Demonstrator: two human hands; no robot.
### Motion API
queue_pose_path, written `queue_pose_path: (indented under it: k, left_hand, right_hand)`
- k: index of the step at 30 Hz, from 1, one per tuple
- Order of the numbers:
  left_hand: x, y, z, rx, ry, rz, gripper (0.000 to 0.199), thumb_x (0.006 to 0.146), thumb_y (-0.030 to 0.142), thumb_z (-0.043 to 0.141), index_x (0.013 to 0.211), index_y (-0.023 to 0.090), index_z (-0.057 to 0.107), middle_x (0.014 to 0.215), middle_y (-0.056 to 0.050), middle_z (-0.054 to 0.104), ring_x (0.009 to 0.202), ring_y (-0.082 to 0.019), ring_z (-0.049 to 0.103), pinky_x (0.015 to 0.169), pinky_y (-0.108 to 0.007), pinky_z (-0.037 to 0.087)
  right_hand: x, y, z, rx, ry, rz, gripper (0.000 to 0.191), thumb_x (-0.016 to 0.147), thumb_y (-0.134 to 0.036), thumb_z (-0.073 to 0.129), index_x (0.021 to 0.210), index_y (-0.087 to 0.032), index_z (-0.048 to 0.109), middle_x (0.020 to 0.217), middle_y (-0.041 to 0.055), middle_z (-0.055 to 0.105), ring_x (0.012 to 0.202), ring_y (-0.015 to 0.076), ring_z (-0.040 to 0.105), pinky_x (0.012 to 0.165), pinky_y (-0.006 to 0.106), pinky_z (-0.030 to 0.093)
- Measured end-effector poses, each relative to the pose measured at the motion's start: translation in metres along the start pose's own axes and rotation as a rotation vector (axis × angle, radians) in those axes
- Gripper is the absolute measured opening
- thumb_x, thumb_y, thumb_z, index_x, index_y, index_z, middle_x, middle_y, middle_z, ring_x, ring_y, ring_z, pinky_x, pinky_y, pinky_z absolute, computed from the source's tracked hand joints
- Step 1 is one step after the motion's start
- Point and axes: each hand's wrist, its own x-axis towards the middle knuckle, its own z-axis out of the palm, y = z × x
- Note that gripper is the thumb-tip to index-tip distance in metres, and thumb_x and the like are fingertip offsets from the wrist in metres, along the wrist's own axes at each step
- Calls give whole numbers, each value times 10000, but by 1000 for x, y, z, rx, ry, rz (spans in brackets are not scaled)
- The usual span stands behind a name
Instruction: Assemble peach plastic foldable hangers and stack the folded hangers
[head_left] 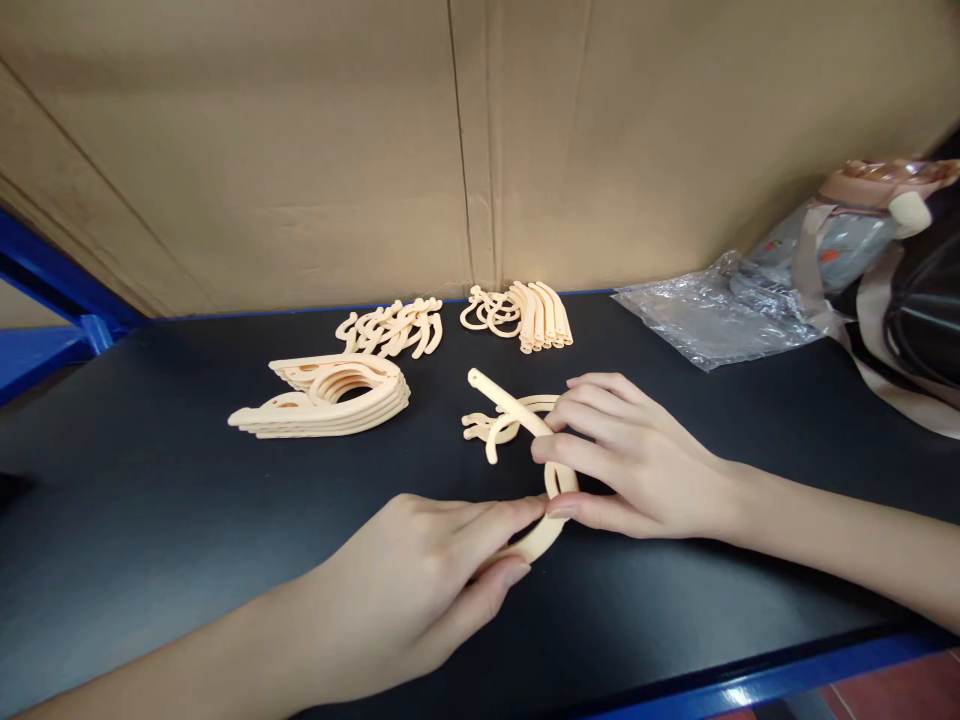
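Between my two hands is a cream plastic folding hanger [556, 480], tilted above the black tabletop. My left hand [442, 575] pinches its lower arm between thumb and fingers. Around the middle and upper arm, my right hand [630, 455] is closed, thumb near the slot. A curved hook piece shows beside the upper arm. Just behind it, several loose cream pieces [480, 428] lie on the table, partly hidden by the hanger and my right fingers. To the left lies a stack of folded hangers [352, 420].
At the back lie a pile of curved pieces [394, 328], several hooks [491, 310] and a row of hanger arms [541, 318]. A clear plastic bag [712, 315] and a strapped bottle [847, 235] are at the right. Cardboard [337, 150] stands behind the black table [150, 480].
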Motion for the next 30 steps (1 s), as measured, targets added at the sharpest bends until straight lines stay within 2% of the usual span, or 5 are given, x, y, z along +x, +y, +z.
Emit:
queue_pose_path:
  k: [7,21,25,28,30]
  left_hand:
    - [3,-11,3,360,181,126,215,972,166,472,1171,185,551,809,12,625,666,-137,593,562,-252,422]
    - [5,-23,-1,489,415,5,99,945,210,559,1020,213,624,965,8,705,839,-168,622,716,-269,478]
    - [7,-23,-4,527,435,-22,89,938,224,582,1009,198,630,956,3,718,838,-169,645,707,-268,484]
    - [7,-21,-4,556,446,-12,75,945,244,580,977,195,625,904,9,719,794,-161,653,677,-263,481]
    - [6,-20,-3,582,458,-6,73,946,254,580,959,194,619,876,11,720,760,-159,656,660,-265,477]
  right_hand:
    - [1,6,1,79,-36,153,163,894,-125,442,894,-167,599,864,38,607,834,181,522,863,366,397]
    - [-3,10,5,73,-108,121,266,901,-112,387,880,-166,646,926,71,597,898,203,539,955,427,385]
    - [-4,9,7,84,-74,96,184,913,-252,493,865,-164,647,929,73,608,914,211,555,997,449,370]
    - [-5,8,9,57,-54,93,288,886,-441,601,833,-160,637,945,83,616,940,228,579,1010,461,373]
    - [-4,8,10,34,-51,91,280,882,-434,615,812,-163,630,945,85,623,949,230,594,1009,460,382]
